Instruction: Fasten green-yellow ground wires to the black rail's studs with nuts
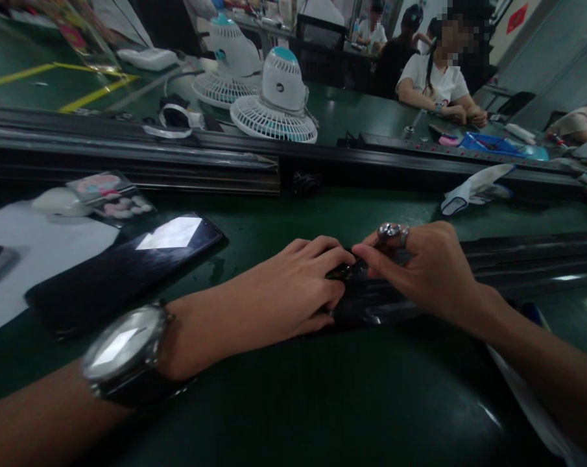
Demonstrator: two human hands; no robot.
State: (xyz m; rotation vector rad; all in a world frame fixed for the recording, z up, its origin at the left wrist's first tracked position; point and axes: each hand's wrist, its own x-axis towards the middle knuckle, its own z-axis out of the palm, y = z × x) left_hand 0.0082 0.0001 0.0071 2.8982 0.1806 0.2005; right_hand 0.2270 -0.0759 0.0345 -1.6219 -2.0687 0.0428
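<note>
Two bare hands meet in the middle of a dark green table (274, 214). The left hand (293, 285) lies flat with its fingers bent down, pressing on a small black part (366, 301). The right hand (429, 269) has its finger and thumb pinched shut on the same black part, right where the two hands touch. The part is shiny and dark, and most of it hides under the hands, so its shape is hard to tell. It sits at the left end of a long black rail (531, 256) that runs off to the right edge.

The right hand wears a big silver ring (393, 231). The left wrist wears a watch (125, 350) with a wide shiny face.

To the left of the hands lies a black phone (128, 269), tilted, near the left hand but not touching it. Further left is a white sheet of paper (35, 259). Between the phone and the hands there is a strip of bare table. The near side of the table, in front of the arms, is open and bare too.

Far behind the hands a long dark track (128, 152) runs from left to right like a wall. A white glove (473, 188) lies by it on the right. Beyond it stand two small white fans (278, 97). A person in a white shirt (439, 78) sits far off on the right.
</note>
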